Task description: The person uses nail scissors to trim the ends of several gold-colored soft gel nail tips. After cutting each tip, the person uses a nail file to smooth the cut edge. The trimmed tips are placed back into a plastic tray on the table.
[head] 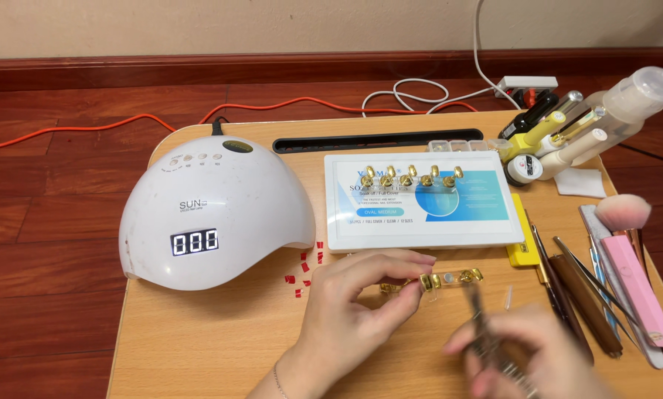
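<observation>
Head view: your left hand pinches the clear strip of gold nail clips against the table, below the white box. Your right hand, blurred, grips metal tweezers just above it. Fitting looks barely begun; clips stand empty.

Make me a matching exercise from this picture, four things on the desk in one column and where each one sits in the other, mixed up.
Things:
1. white dome lamp
2. white flat box
3. pink fluffy brush
4. red paper bits

Places:
A. far right, among the tools
B. left part of the desk
C. middle of the desk, behind the left hand
D. on the desk between the lamp's base and the left hand

Pairs: 1-B, 2-C, 3-A, 4-D
</observation>
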